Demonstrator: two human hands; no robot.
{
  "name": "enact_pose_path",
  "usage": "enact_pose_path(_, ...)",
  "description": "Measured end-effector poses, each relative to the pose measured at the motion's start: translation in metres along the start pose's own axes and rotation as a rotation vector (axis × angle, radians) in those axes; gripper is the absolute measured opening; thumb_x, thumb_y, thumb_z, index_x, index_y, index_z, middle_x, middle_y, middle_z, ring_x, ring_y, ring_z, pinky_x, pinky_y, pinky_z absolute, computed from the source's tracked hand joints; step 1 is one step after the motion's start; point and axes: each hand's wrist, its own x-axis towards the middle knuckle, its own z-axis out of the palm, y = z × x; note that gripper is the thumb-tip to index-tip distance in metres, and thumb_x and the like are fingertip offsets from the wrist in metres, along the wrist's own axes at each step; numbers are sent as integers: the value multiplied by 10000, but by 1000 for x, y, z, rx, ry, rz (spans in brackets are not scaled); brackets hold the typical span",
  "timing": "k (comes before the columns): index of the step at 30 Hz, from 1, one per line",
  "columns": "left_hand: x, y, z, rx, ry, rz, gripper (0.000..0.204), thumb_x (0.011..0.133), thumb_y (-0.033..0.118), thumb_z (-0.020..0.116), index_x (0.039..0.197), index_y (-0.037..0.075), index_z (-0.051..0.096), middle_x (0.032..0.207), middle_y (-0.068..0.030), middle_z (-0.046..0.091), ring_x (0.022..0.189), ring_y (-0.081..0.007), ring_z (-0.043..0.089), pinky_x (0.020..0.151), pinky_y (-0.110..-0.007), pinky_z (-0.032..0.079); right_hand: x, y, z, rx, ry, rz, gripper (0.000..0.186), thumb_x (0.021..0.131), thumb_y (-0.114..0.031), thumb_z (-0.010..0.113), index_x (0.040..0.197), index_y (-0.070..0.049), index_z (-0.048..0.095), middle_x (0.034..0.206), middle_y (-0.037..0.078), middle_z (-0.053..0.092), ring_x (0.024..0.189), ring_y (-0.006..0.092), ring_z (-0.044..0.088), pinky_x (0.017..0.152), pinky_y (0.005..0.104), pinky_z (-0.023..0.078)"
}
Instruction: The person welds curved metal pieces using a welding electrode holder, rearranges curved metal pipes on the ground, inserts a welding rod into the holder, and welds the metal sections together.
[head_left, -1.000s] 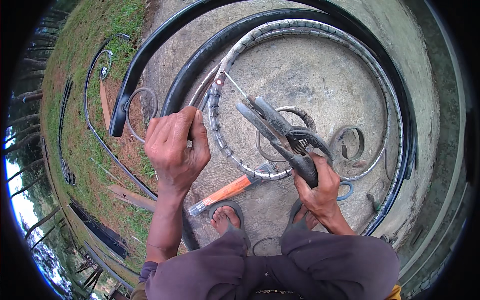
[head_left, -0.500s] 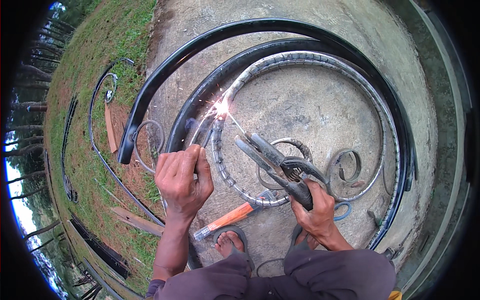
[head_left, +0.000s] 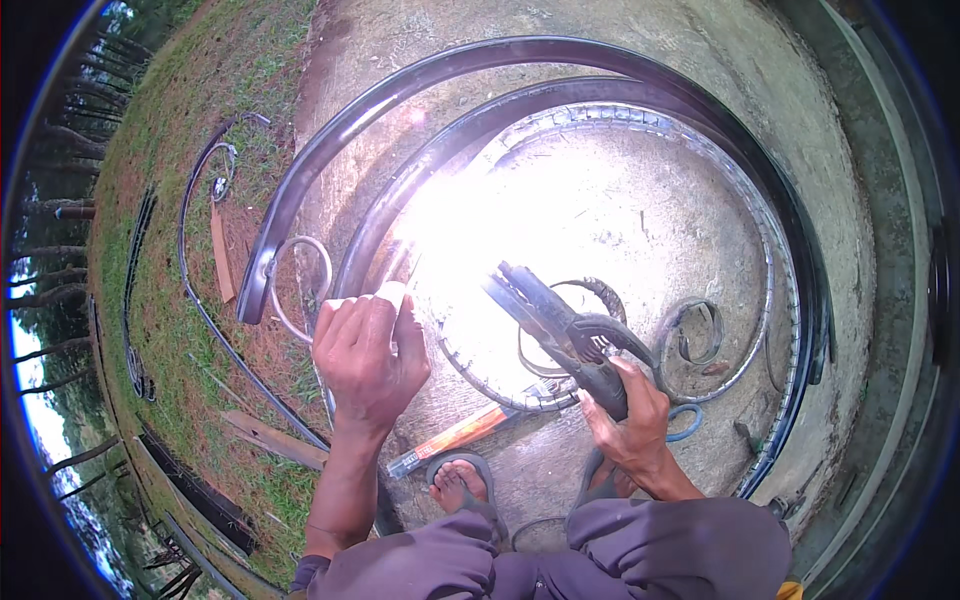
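Flaring to a broad white blaze, the arc (head_left: 475, 225) has grown from the small burst of sparks seen half a second ago, and it now washes out the upper-left part of the banded ring (head_left: 620, 113) and the concrete floor (head_left: 540, 470) inside it. Both hands have stayed almost where they were, so the change lies in the light rather than in the reach. The right hand (head_left: 635, 415) has its grip clamped on the lower handle of the black electrode holder (head_left: 560, 335), whose jaws point up and left toward the glare; the slender electrode visible earlier is now lost in it. The left hand (head_left: 365, 350) is curled, its grip closed, apparently on a thin rod (head_left: 392, 262) that runs up into the brightness, though the exact hold cannot be told. The ring lies on the concrete inside the black curved tube (head_left: 560, 48), with an orange packet (head_left: 465, 428) just by its lower edge. I judge that the arc is fully struck, and that a steady hold on both sides matters most; how the joint looks cannot be judged through this glare.
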Motion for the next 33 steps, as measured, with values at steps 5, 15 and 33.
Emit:
enact_pose_path(5,6,4,4,-70,135,79,132,828,-14,727,941,9,661,680,-66,590,593,-227,569,610,-355,402,1,0,0,-35,0,-14,469,771,-79,801,1171,63,601,901,216,700,757,364,720,654,409,572)
enact_pose_path(15,4,4,6,-76,111,27,102,834,-16,725,920,5,674,754,-93,656,649,-242,616,645,-351,431,0,-2,3,-36,-23,4,452,767,-77,805,1151,55,606,924,224,698,769,377,717,659,409,573)
enact_pose_path(33,4,4,3,-107,161,66,133,820,-30,732,931,-3,665,691,-70,603,589,-221,570,605,-350,397,0,1,2,-30,19,7,474,759,-80,812,1159,67,604,926,226,697,778,370,724,658,397,578)
